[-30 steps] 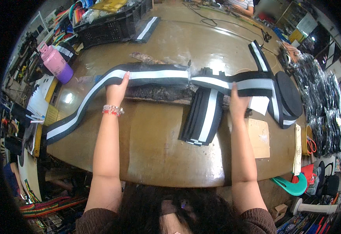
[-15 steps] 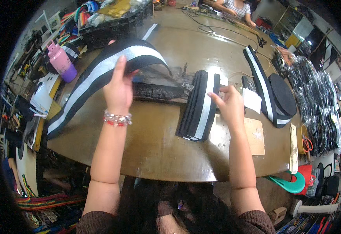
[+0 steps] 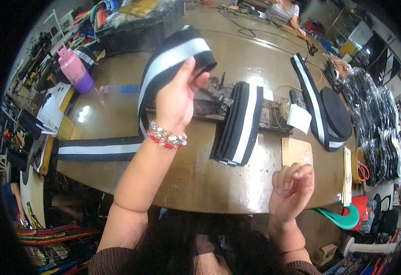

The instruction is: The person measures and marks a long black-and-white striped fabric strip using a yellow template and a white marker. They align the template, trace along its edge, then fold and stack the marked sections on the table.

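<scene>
Her left hand [image 3: 178, 98] grips a black-and-white striped band [image 3: 173, 59] lifted above the worktop [image 3: 200, 174]; the right hand [image 3: 292, 188] hangs loosely curled, empty, near the folded stack [image 3: 239, 123].

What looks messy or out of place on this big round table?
The black-and-white striped knit band trails off the table's left edge while the left hand lifts its other end. The folded stack of bands lies neat; the right hand is empty.
</scene>
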The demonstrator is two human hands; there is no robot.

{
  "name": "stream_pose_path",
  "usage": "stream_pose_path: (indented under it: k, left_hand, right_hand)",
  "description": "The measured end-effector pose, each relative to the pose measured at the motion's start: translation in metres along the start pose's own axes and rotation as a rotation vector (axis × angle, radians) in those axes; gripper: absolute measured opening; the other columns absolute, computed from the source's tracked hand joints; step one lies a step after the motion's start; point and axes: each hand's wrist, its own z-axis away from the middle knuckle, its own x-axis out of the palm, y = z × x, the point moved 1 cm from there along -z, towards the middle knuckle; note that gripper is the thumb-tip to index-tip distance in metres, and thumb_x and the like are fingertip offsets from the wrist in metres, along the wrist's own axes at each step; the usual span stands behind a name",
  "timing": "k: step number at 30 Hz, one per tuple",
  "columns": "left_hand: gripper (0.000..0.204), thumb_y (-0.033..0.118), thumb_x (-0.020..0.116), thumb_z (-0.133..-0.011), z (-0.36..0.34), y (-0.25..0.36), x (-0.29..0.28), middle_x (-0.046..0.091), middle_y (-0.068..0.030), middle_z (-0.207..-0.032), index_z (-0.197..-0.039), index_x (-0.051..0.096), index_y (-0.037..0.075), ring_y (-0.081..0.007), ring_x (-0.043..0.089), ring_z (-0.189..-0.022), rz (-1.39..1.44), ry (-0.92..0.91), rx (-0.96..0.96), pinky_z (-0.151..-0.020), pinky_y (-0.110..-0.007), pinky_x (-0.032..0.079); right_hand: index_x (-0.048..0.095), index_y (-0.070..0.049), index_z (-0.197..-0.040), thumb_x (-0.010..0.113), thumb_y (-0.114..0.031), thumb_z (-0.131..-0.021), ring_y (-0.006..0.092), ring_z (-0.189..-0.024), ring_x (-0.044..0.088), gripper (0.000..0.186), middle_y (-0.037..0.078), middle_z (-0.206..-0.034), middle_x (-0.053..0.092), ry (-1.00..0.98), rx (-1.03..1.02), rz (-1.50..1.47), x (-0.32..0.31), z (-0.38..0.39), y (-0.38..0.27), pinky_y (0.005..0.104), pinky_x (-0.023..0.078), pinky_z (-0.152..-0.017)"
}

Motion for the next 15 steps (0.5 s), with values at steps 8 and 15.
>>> stream_pose_path:
  k: [8, 15]
  left_hand:
    - [0.025, 0.019, 0.065, -0.09, 0.068, 0.014, 0.039, 0.065, -0.0058, -0.099, -0.108, 0.063, 0.001, -0.0145, 0.064, -0.082, -0.043, -0.216, -0.222, -0.077, -0.028, 0.051]
    - [0.039, 0.018, 0.053, -0.092, 0.066, -0.016, -0.016, 0.055, -0.0125, -0.128, -0.13, 0.049, 0.007, -0.0252, 0.056, -0.114, 0.324, -0.047, 0.026, -0.095, -0.04, 0.049]
  right_hand:
    - [0.027, 0.001, -0.143, 0.053, -0.071, -0.079, 0.0308, -0.133, 0.036, 0.1, 0.018, -0.144, 0.035, -0.226, 0.124, 0.12, 0.085, -0.051, 0.027, 0.0472, 0.03, -0.108]
    - [0.032, -0.017, -0.145, 0.043, -0.026, -0.101, 0.0201, -0.108, 0.058, 0.046, 0.008, -0.122, 0.055, 0.008, -0.16, 0.022, 0.038, -0.149, 0.014, 0.0354, 0.051, -0.088]
